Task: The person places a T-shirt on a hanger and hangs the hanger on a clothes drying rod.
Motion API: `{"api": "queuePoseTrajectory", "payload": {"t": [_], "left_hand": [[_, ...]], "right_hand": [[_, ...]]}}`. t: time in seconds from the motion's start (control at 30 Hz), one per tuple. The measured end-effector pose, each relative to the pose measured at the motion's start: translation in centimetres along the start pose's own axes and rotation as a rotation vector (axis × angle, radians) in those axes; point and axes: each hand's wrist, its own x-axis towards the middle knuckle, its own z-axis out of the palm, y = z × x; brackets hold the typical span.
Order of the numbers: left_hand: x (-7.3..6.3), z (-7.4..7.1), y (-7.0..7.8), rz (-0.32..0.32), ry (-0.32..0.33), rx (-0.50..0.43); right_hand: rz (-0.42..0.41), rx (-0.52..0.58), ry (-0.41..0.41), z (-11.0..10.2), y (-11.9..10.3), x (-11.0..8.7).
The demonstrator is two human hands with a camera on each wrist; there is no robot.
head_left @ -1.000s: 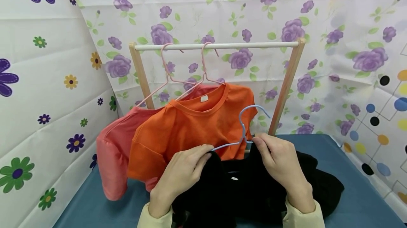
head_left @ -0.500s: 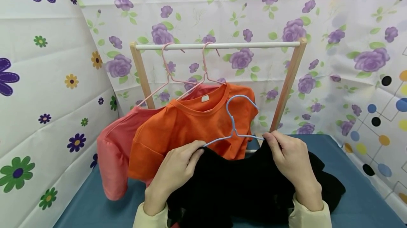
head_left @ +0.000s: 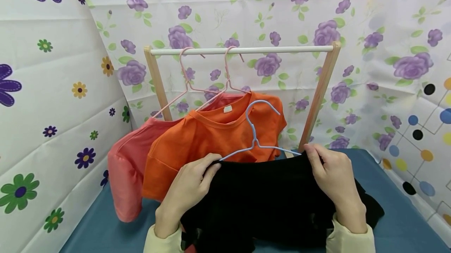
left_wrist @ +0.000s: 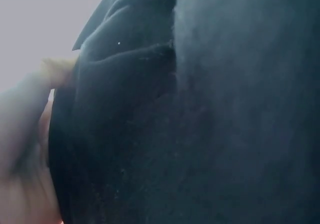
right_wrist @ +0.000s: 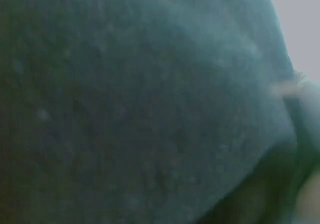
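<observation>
A black shirt (head_left: 264,198) is stretched between both hands in the head view, its upper edge drawn nearly straight. A light blue hanger (head_left: 254,137) sits in it, hook and upper arms showing above the cloth, the arm ends hidden. My left hand (head_left: 192,182) pinches the cloth and hanger at the left shoulder, thumb in front. At the right shoulder my right hand (head_left: 331,178) grips cloth at the hanger's other arm. Black cloth (left_wrist: 150,134) fills most of the left wrist view, with fingers at its edge; the right wrist view is blurred dark cloth (right_wrist: 150,104).
Behind stands a rack with a white rail (head_left: 282,50) and wooden posts (head_left: 318,96). An orange shirt (head_left: 218,139) and a pink shirt (head_left: 123,182) hang from it on pink hangers, left of centre. Blue cloth (head_left: 380,182) covers the table; patterned curtains enclose it.
Both hands have moved apart, pulling the black shirt's upper edge taut; its neckline and label no longer show. The blue hanger has shifted left and up.
</observation>
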Motion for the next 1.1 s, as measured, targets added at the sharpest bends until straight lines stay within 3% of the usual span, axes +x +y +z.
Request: {"api": "queuePoseTrajectory", "payload": {"t": [0.23, 0.53, 0.9, 1.1], "left_hand": [[0.1, -0.1, -0.1, 0.013, 0.006, 0.001], [-0.1, -0.4, -0.4, -0.020, 0.019, -0.016], [-0.9, -2.0, -3.1, -0.129, 0.019, 0.017], [-1.1, -2.2, -3.7, -0.068, 0.060, 0.009]], "right_hand": [[-0.013, 0.020, 0.008, -0.2, 0.6, -0.1], [0.003, 0.043, 0.009, -0.2, 0.8, -0.3], [0.000, 0.075, -0.017, 0.4, 0.4, -0.1], [0.002, 0.086, -0.019, 0.5, 0.6, -0.2]]}}
